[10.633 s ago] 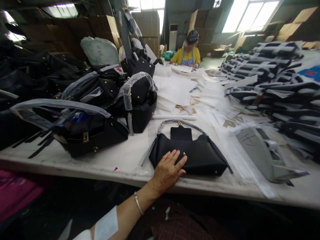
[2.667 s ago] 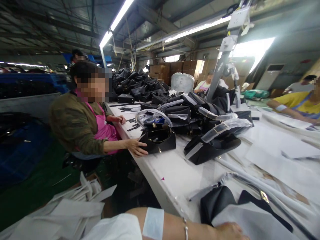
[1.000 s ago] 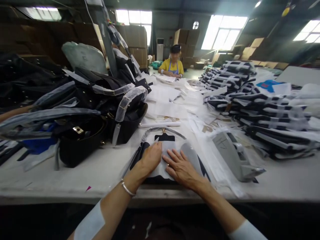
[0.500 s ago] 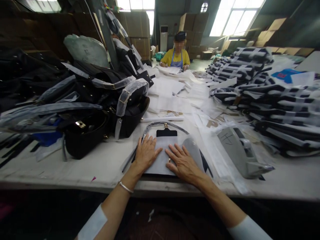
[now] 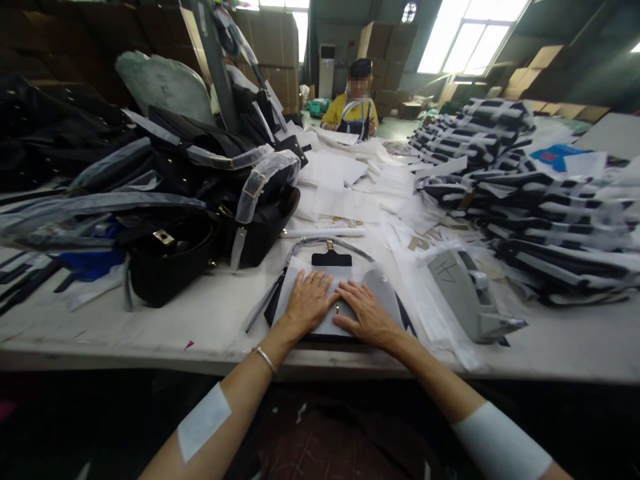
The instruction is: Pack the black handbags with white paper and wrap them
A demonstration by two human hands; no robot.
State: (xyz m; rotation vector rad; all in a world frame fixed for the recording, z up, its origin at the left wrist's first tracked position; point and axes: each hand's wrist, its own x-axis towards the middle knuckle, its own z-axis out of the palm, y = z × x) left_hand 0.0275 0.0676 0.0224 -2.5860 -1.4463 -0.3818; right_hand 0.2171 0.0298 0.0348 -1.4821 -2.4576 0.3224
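A flat black handbag lies near the table's front edge, its flap and gold clasp showing at the far side. A white sheet of wrapping paper covers most of it. My left hand lies flat on the sheet's left half with fingers stretched out. My right hand lies flat beside it on the right half, fingers apart, a ring on one finger. The two hands almost touch. The bag's wrapped handle arcs beyond the flap.
A heap of black handbags with plastic-wrapped straps fills the left. A grey tape dispenser sits right of my hands. Stacks of wrapped bags fill the right. White sheets cover the table's middle. A person in yellow works at the far end.
My hands have slid closer together on the white sheet, pressing it down over the bag. One second ago the left hand was bunched at the sheet's left edge.
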